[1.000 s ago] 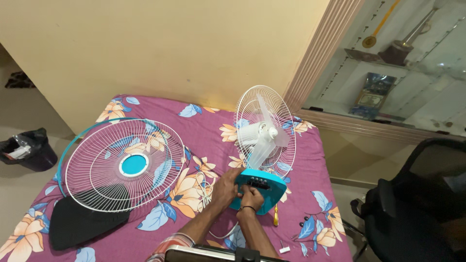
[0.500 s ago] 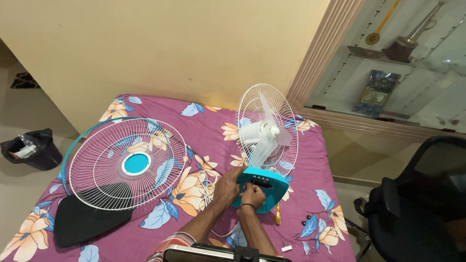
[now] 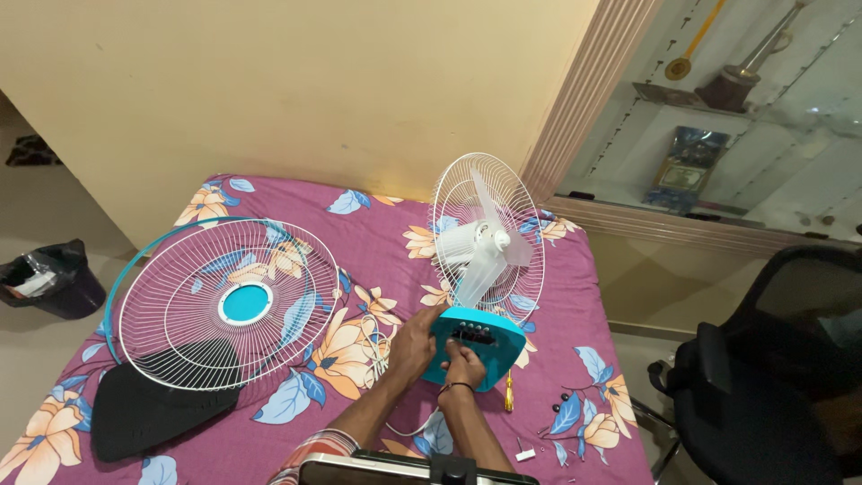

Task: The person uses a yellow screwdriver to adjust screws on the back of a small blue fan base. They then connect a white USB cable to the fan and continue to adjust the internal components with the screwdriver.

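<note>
A small table fan [image 3: 485,251] with a white rear grille, clear blades and a turquoise base [image 3: 489,346] stands on a purple flowered table. My left hand [image 3: 415,346] grips the base's left side. My right hand [image 3: 465,364] rests on the front of the base, its fingers at the row of dark buttons [image 3: 474,335]. The fan's loose front grille [image 3: 220,301], white wire with a turquoise centre and rim, lies flat to the left. A white power cord [image 3: 375,346] trails beside my left wrist.
A black flat piece [image 3: 148,418] lies under the grille's near edge. A yellow-handled screwdriver [image 3: 508,391] and small loose parts [image 3: 567,400] lie right of the base. A black office chair [image 3: 763,386] stands at the right, a black bin [image 3: 54,278] on the floor left.
The view has shifted slightly. My hands stay on the fan's base, with the right fingers still at the buttons.
</note>
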